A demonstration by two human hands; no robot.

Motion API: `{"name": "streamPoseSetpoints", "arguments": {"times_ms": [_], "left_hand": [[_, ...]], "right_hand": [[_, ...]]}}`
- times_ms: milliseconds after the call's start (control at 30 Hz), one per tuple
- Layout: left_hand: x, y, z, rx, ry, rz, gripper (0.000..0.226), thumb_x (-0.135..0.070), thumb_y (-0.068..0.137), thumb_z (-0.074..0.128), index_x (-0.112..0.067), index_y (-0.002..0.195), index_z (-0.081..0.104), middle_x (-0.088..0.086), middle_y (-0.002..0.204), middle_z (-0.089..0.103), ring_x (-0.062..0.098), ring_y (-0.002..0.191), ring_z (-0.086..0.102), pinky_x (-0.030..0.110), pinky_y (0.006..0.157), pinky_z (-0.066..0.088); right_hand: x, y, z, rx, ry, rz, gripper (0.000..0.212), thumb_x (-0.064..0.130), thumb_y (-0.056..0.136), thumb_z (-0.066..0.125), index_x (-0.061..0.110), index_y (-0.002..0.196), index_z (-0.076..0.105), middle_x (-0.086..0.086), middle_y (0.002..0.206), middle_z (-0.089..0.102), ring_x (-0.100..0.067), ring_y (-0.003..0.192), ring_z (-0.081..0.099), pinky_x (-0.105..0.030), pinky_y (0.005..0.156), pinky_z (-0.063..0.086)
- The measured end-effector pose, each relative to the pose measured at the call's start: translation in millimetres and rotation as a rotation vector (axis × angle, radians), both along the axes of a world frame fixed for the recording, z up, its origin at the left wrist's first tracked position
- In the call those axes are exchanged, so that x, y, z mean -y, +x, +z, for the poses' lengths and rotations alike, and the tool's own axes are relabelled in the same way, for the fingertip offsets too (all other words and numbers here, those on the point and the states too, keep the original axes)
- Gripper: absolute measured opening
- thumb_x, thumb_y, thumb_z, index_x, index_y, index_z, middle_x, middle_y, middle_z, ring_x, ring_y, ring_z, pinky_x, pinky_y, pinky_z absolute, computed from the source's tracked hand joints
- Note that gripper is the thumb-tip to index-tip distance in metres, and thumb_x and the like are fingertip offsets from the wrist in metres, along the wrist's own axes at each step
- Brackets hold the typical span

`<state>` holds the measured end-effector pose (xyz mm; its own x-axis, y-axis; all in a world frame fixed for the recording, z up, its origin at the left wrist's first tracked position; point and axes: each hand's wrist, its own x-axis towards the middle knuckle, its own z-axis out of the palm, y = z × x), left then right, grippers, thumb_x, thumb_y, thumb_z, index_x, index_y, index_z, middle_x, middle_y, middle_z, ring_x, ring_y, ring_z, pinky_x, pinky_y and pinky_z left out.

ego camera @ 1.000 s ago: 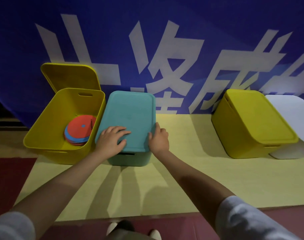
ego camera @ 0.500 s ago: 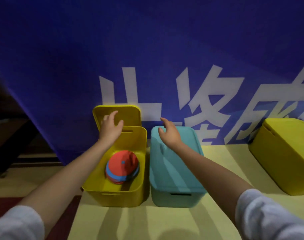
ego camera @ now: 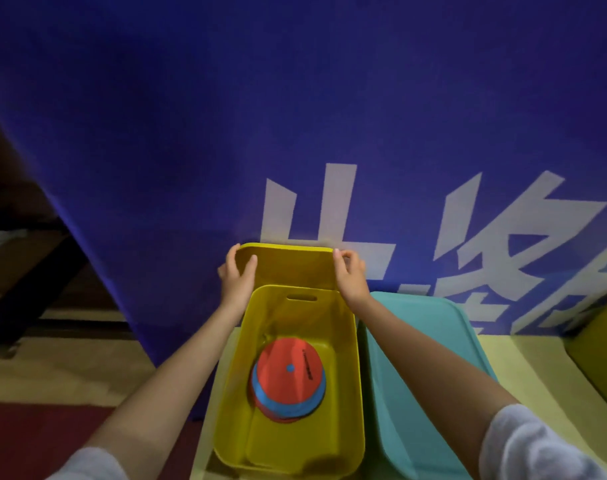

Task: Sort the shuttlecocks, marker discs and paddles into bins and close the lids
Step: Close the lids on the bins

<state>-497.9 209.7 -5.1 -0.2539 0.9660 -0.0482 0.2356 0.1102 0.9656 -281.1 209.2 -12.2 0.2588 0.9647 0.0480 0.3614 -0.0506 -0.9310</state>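
Since half a second back, moved from mid-reach onto the yellow lid [ego camera: 288, 266] propped against the blue banner [ego camera: 295, 116]: left hand [ego camera: 238, 277] now gripping its left edge with thumb on the front face, right hand [ego camera: 352, 275] pinching its right edge, both equally near. Held upright at 12 o'clock from the open yellow bin [ego camera: 232, 393], long axis running 9 to 3 between the grips, crosswise to the bin's 12-to-6 length. Probably to be turned and lowered toward 6 o'clock over the marker discs [ego camera: 288, 381]; teal bin [ego camera: 423, 375] at 3 o'clock already lidded.
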Motion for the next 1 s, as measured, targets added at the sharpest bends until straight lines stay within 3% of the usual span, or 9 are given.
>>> {"name": "streamPoseSetpoints", "arguments": {"times_ms": [167,367,500,600,700,800,900,1000], "left_hand": [[-5.4,3.9,16.9,-0.015,0.066,0.022,0.031,-0.043,0.095,0.049,-0.024,0.119,0.053,0.007,0.122,0.046,0.017,0.097,0.047,0.029,0.08,0.038],[4.9,-1.1,61.5,0.0,0.194,0.007,0.03,-0.054,0.091,0.048,-0.032,0.11,0.054,0.007,0.113,0.055,0.016,0.088,0.055,0.025,0.065,0.043],[28.9,-1.5,92.2,0.09,0.256,0.046,0.031,-0.06,0.087,0.049,-0.034,0.102,0.055,0.005,0.113,0.058,0.018,0.093,0.058,0.034,0.074,0.051],[58.3,1.1,103.9,0.226,0.302,0.081,0.028,-0.055,0.09,0.05,-0.028,0.096,0.055,-0.002,0.099,0.058,0.014,0.089,0.057,0.041,0.085,0.052],[89.1,-1.9,92.4,0.341,0.207,0.086,0.032,-0.054,0.091,0.05,-0.024,0.079,0.054,-0.001,0.081,0.055,0.017,0.083,0.056,0.043,0.087,0.05],[120.8,-6.9,67.1,0.541,0.101,0.079,0.035,-0.046,0.092,0.054,-0.02,0.069,0.052,-0.003,0.064,0.053,0.012,0.068,0.054,0.034,0.077,0.049],[146.2,-14.2,33.6,0.565,-0.036,0.013,0.023,-0.034,0.092,0.059,-0.014,0.081,0.057,0.001,0.068,0.055,0.012,0.064,0.054,0.027,0.065,0.045],[160.8,-21.7,-4.5,0.389,-0.199,-0.069,0.035,-0.025,0.086,0.067,-0.004,0.113,0.059,0.015,0.107,0.064,0.026,0.095,0.063,0.034,0.078,0.05]], "right_hand": [[-9.6,-7.6,7.0,-0.032,-0.018,-0.04,0.037,0.046,0.099,0.036,0.016,0.118,0.044,-0.01,0.12,0.048,-0.017,0.102,0.05,-0.028,0.082,0.043],[12.2,-2.4,74.9,-0.054,0.179,-0.045,0.029,0.043,0.099,0.043,0.016,0.108,0.047,-0.005,0.112,0.048,-0.008,0.087,0.049,-0.016,0.07,0.041],[49.8,-3.7,114.9,-0.059,0.289,0.008,0.025,0.039,0.098,0.046,0.016,0.106,0.049,-0.005,0.111,0.05,-0.006,0.086,0.049,-0.013,0.068,0.04],[85.5,-4.8,126.6,-0.071,0.342,0.023,0.022,0.035,0.098,0.047,0.015,0.103,0.051,-0.004,0.108,0.05,-0.005,0.087,0.048,-0.012,0.07,0.039],[125.5,-4.5,107.8,-0.15,0.353,0.019,0.019,0.029,0.1,0.045,0.018,0.086,0.052,-0.001,0.092,0.051,-0.004,0.08,0.046,-0.017,0.07,0.039],[166.8,-1.1,62.1,-0.225,0.354,-0.054,0.023,0.026,0.095,0.05,0.021,0.073,0.052,-0.001,0.082,0.051,-0.011,0.078,0.047,-0.029,0.076,0.039],[201.4,2.3,13.8,-0.229,0.257,-0.058,0.012,0.03,0.085,0.049,0.024,0.081,0.059,-0.005,0.106,0.057,-0.016,0.104,0.052,-0.034,0.096,0.042],[221.1,5.9,-21.1,-0.165,0.048,-0.006,0.02,0.013,0.09,0.048,0.029,0.1,0.057,0.003,0.122,0.05,-0.02,0.122,0.045,-0.044,0.108,0.036]]}}
